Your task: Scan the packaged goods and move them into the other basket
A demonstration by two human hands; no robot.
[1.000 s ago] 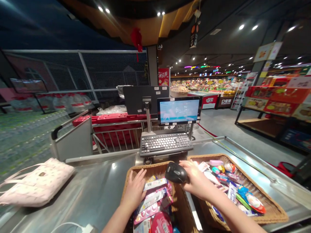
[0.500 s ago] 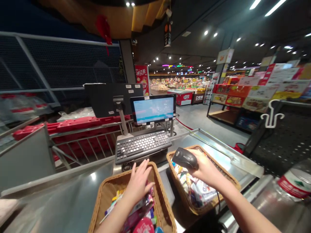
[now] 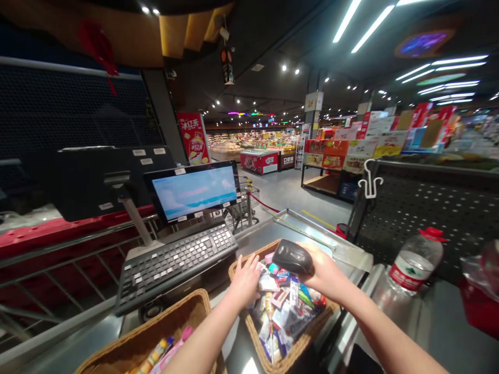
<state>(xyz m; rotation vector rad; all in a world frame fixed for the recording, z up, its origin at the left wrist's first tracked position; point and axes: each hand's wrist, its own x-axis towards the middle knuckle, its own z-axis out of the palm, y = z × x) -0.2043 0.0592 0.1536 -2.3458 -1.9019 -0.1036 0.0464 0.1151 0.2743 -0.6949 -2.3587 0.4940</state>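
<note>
My right hand (image 3: 323, 267) is wrapped round a black handheld barcode scanner (image 3: 292, 256), holding it above the far part of the right wicker basket (image 3: 255, 332). Wrapped snacks (image 3: 278, 306) in many colours fill that basket. At its left rim is my left hand (image 3: 245, 280), fingers stretched out toward the packets and nothing visible in them; whether it touches a packet I cannot tell. Partly under my left forearm stands the left wicker basket (image 3: 198, 306), holding tube-like and pink items (image 3: 156, 356).
A keyboard (image 3: 175, 259) and a lit screen (image 3: 197, 189) stand at the left. On the right a large water bottle (image 3: 415, 262) sits before a perforated black panel (image 3: 440, 208). The metal counter (image 3: 312, 234) runs beyond the baskets; shopping carts (image 3: 241, 208) stand past it.
My left hand has moved from over the left basket to the right basket's left rim. The view has turned right. The scanner stays in my right hand over the right basket.
</note>
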